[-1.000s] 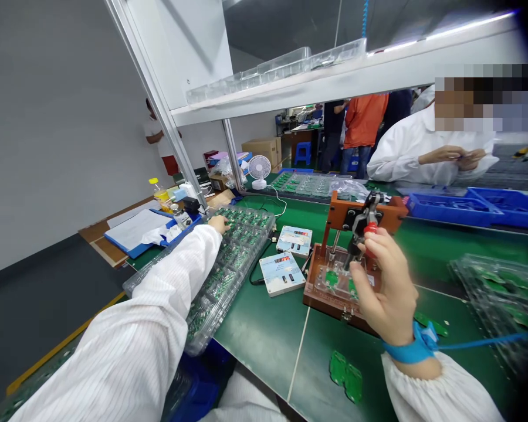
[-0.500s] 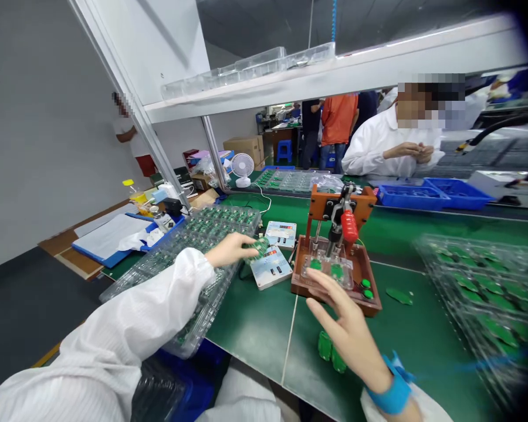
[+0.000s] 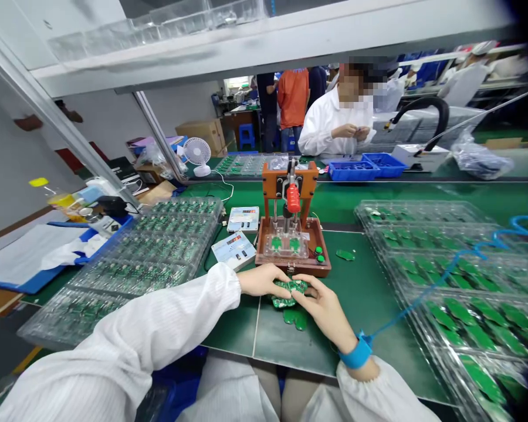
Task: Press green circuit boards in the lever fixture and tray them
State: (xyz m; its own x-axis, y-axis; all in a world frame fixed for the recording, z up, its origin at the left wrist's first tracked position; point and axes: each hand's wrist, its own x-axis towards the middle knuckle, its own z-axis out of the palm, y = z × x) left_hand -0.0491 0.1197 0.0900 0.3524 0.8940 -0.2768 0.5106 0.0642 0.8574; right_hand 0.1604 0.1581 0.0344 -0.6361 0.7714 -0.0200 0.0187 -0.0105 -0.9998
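Between my two hands, just in front of the test fixture, is a pair of green circuit boards. My left hand pinches them from the left, thumb towards me. From the right, the fingers of my right hand close on the same boards; a blue wrist strap circles that wrist. Below them, more green boards lie on the green mat. The wooden test fixture has an orange frame and a red lever handle. Two green boards sit in its clear holder.
On the left stands a clear tray of boards; another tray is on the right. Two white meter boxes adjoin the fixture. A single board lies right of it. The strap's coiled blue cord crosses the right side.
My left hand has brought boards from beside the meter boxes to the front of the fixture. My right hand has closed on them too. The camera view has turned right.
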